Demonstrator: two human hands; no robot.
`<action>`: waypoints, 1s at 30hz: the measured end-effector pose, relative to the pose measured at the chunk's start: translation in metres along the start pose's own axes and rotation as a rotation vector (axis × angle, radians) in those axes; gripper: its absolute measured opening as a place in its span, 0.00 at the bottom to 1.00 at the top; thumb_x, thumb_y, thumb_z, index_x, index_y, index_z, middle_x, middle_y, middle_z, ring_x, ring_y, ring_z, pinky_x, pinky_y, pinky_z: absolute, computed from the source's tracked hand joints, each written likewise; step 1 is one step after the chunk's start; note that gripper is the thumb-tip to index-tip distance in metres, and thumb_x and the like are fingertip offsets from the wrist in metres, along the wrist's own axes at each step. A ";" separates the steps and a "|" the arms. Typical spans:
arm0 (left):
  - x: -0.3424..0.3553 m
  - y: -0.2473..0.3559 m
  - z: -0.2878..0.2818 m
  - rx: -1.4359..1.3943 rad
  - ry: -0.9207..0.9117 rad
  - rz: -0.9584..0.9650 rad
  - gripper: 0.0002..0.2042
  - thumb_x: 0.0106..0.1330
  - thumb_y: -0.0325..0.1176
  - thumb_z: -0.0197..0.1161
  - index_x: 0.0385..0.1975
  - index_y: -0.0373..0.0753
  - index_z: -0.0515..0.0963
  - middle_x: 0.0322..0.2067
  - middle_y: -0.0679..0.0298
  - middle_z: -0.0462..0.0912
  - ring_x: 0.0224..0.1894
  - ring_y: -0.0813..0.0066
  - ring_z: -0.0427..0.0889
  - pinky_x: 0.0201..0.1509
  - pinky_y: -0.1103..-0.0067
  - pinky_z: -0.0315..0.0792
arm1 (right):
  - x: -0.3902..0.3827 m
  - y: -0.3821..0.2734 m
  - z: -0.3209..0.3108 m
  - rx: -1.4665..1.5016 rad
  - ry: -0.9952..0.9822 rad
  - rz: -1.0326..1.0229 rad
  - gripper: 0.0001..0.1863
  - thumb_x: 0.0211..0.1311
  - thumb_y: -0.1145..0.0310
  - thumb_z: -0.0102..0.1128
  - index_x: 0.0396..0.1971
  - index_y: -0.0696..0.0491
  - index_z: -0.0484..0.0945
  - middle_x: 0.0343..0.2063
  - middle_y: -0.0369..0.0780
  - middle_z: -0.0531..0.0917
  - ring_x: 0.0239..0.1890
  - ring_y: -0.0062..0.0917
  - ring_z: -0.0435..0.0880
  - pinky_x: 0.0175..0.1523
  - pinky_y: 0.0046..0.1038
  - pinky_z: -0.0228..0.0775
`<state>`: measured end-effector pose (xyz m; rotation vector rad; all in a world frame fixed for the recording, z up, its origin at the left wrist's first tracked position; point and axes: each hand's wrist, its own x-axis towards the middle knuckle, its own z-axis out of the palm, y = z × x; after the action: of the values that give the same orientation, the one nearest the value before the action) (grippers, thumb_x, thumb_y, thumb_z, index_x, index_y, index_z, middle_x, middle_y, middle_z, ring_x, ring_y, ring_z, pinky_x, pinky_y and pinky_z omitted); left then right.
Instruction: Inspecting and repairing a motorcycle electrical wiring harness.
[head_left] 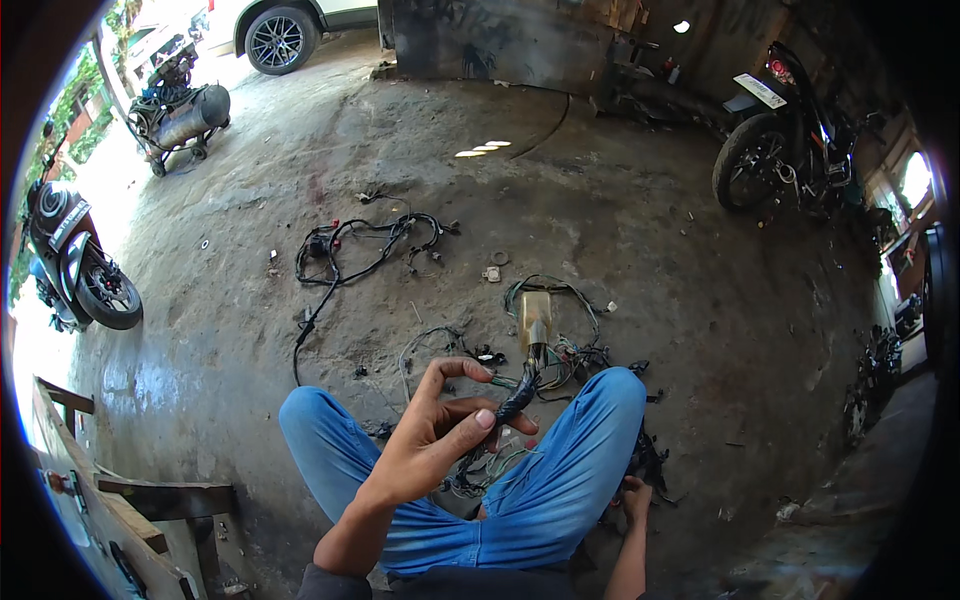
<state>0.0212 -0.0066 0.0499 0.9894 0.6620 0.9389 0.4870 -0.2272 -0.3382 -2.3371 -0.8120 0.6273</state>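
In front of me my left hand grips a wiring harness wrapped in black tape, thumb on top and index finger raised. The harness runs up to a yellowish block-shaped part, where its wires bunch together. Loose coloured wires spread beside that block, and more thin wires hang between my legs. Down by the outside of my right thigh, my right hand has its fingers curled near the ground, next to black wire pieces. What those fingers hold is too small to make out.
A second black harness lies on the concrete floor, farther left. Near it are a small pale part and a ring. Motorcycles stand left and right, with a compressor at the far left. A wooden bench is close on my left.
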 end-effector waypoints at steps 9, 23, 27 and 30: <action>-0.005 -0.012 -0.009 -0.045 0.029 -0.010 0.18 0.75 0.31 0.58 0.57 0.37 0.58 0.42 0.42 0.87 0.34 0.77 0.81 0.44 0.80 0.76 | -0.023 -0.082 -0.004 -0.079 0.109 0.111 0.08 0.59 0.76 0.63 0.31 0.64 0.87 0.36 0.54 0.87 0.37 0.41 0.89 0.42 0.38 0.78; 0.001 -0.023 -0.024 -0.303 -0.035 -0.034 0.18 0.75 0.33 0.59 0.58 0.37 0.61 0.36 0.52 0.86 0.31 0.82 0.76 0.34 0.86 0.67 | -0.031 -0.068 0.000 -0.081 0.188 -0.032 0.08 0.49 0.81 0.68 0.32 0.62 0.83 0.26 0.43 0.81 0.32 0.34 0.83 0.41 0.33 0.74; 0.006 -0.024 -0.015 -0.273 0.093 -0.119 0.19 0.72 0.36 0.63 0.55 0.32 0.67 0.27 0.60 0.77 0.26 0.81 0.72 0.34 0.85 0.66 | -0.024 -0.045 0.006 -0.022 0.092 0.066 0.06 0.51 0.81 0.66 0.31 0.61 0.86 0.22 0.43 0.82 0.30 0.34 0.85 0.39 0.34 0.76; 0.005 -0.022 -0.012 -0.214 0.116 -0.117 0.19 0.74 0.38 0.62 0.56 0.31 0.70 0.25 0.64 0.75 0.26 0.84 0.70 0.36 0.83 0.67 | -0.025 -0.039 0.014 0.115 0.000 0.176 0.09 0.53 0.79 0.67 0.35 0.60 0.88 0.25 0.46 0.84 0.32 0.37 0.87 0.41 0.33 0.77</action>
<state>0.0220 -0.0026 0.0246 0.7036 0.6935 0.9468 0.4453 -0.2136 -0.3166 -2.3187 -0.5576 0.7280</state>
